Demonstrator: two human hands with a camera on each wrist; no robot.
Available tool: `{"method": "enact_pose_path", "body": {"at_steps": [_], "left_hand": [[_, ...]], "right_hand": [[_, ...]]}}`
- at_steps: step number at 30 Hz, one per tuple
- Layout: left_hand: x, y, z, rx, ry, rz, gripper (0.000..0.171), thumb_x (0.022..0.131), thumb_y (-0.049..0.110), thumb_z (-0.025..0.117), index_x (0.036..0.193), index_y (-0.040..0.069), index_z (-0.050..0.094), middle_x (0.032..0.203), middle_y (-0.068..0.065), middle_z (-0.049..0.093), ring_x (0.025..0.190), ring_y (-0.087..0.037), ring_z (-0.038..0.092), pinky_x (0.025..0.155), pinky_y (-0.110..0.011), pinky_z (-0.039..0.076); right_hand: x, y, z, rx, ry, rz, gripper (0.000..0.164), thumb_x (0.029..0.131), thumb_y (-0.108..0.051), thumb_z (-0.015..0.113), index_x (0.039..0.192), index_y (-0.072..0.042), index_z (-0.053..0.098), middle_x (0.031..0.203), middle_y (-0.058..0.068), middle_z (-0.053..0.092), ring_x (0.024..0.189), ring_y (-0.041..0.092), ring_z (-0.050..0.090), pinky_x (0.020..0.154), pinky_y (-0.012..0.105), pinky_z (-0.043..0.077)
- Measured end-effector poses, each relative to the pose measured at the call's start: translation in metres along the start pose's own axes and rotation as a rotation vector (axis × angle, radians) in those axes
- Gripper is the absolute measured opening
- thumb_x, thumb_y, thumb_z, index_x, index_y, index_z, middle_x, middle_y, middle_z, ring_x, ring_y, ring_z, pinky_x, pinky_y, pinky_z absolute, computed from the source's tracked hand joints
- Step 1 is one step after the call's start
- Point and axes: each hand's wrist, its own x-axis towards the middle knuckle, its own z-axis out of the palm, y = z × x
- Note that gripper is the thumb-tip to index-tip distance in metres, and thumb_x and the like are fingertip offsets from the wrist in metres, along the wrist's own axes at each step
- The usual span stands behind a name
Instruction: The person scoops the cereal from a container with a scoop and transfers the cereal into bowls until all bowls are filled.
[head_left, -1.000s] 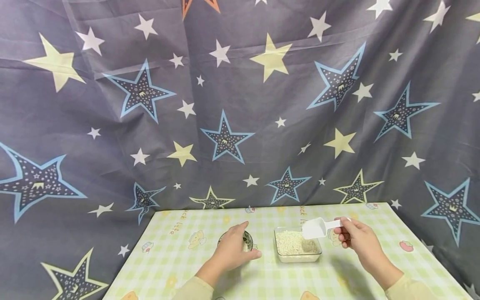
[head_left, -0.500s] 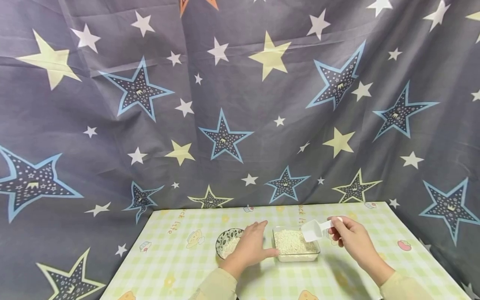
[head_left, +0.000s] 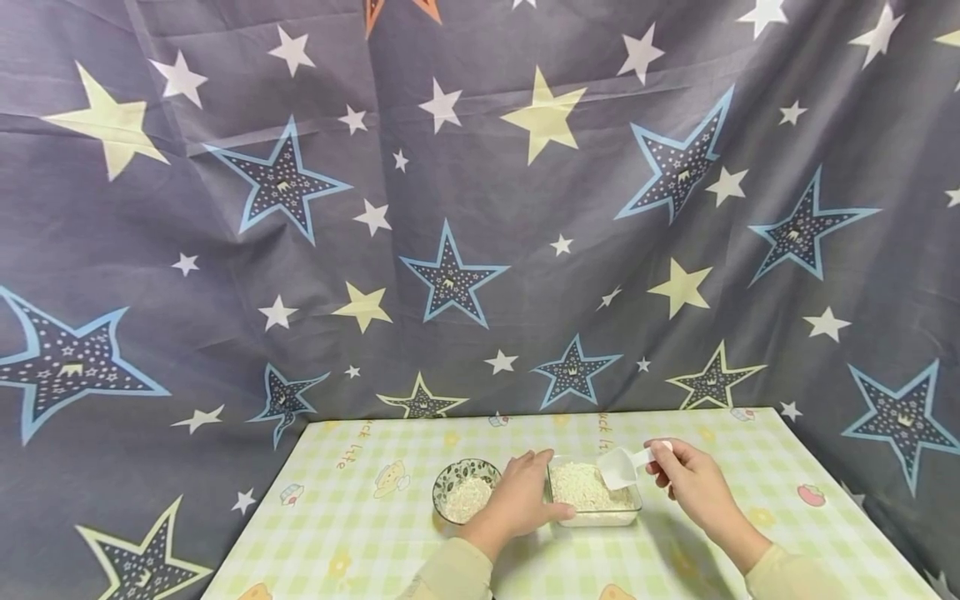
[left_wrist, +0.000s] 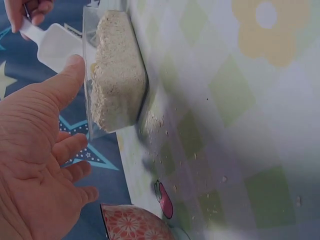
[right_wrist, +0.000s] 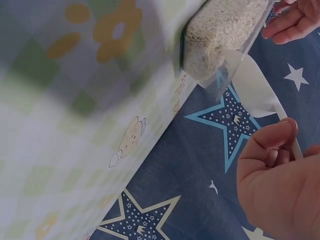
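From the head, a white scoop (head_left: 617,470) is seen tilted at the oats (head_left: 581,487) in a glass box (head_left: 597,517), pinched by the right hand (head_left: 696,482). Scooping seems in hand; a deeper dip appears called for. The path to the bowl (head_left: 453,476) is crossed by the left hand (head_left: 517,497).

In the left wrist view, that hand's fingers are spread, its thumb held at the box; crumbs (left_wrist: 154,121) are strewn on the tablecloth (left_wrist: 280,145).

In the right wrist view, contact between scoop and oats cannot be told.

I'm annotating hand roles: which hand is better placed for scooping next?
Likely the right hand: it holds the white scoop at the clear container, while the left hand holds no tool.
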Motion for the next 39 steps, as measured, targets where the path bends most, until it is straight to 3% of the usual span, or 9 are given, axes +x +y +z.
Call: {"method": "enact_pose_path", "body": {"at_steps": [9, 15, 21, 29, 33, 39], "left_hand": [[0.004, 0.003, 0.003, 0.000, -0.011, -0.029, 0.100, 0.083, 0.049, 0.090, 0.161, 0.008, 0.044, 0.163, -0.019, 0.051, 0.155, -0.047, 0.042, 0.126, -0.065, 0.038], [0.006, 0.003, -0.001, 0.048, 0.023, -0.023, 0.105, 0.078, 0.049, 0.094, 0.159, 0.002, 0.046, 0.156, -0.021, 0.058, 0.147, -0.045, 0.052, 0.124, -0.057, 0.044], [0.007, 0.005, -0.003, 0.093, 0.027, -0.025, 0.105, 0.074, 0.051, 0.095, 0.156, 0.003, 0.049, 0.146, -0.018, 0.067, 0.137, -0.039, 0.061, 0.119, -0.052, 0.050], [0.008, 0.011, -0.003, 0.100, 0.010, -0.050, 0.100, 0.074, 0.051, 0.095, 0.155, 0.012, 0.053, 0.143, -0.013, 0.069, 0.134, -0.035, 0.063, 0.115, -0.051, 0.054], [0.008, 0.011, -0.002, 0.109, 0.015, -0.056, 0.100, 0.073, 0.051, 0.096, 0.154, 0.012, 0.054, 0.142, -0.014, 0.070, 0.133, -0.035, 0.064, 0.113, -0.051, 0.055], [0.009, 0.009, -0.002, 0.107, 0.020, -0.063, 0.101, 0.072, 0.051, 0.096, 0.154, 0.011, 0.054, 0.140, -0.016, 0.070, 0.131, -0.037, 0.065, 0.113, -0.051, 0.055]], "right_hand": [[0.003, -0.001, 0.009, -0.113, 0.009, -0.061, 0.039, 0.114, -0.032, 0.053, 0.132, -0.003, 0.071, 0.095, 0.009, 0.075, 0.074, 0.010, 0.063, 0.061, 0.024, 0.055], [0.008, 0.000, 0.015, -0.116, -0.016, -0.081, 0.040, 0.114, -0.033, 0.052, 0.133, -0.002, 0.070, 0.095, 0.010, 0.075, 0.074, 0.011, 0.064, 0.062, 0.024, 0.055], [0.018, 0.008, 0.018, 0.042, -0.032, 0.047, 0.039, 0.115, -0.027, 0.051, 0.134, 0.004, 0.065, 0.086, 0.001, 0.071, 0.070, 0.009, 0.061, 0.059, 0.024, 0.053], [0.028, 0.024, 0.021, 0.255, -0.083, 0.213, 0.041, 0.117, -0.028, 0.043, 0.137, 0.005, 0.057, 0.080, -0.006, 0.068, 0.067, 0.006, 0.058, 0.058, 0.021, 0.051], [0.031, 0.030, 0.025, 0.306, -0.106, 0.254, 0.038, 0.117, -0.029, 0.040, 0.135, 0.002, 0.053, 0.082, -0.006, 0.067, 0.067, 0.005, 0.056, 0.057, 0.019, 0.050], [0.034, 0.039, 0.030, 0.333, -0.141, 0.297, 0.033, 0.118, -0.032, 0.039, 0.118, -0.005, 0.057, 0.083, -0.006, 0.065, 0.068, 0.007, 0.055, 0.059, 0.021, 0.050]]}}
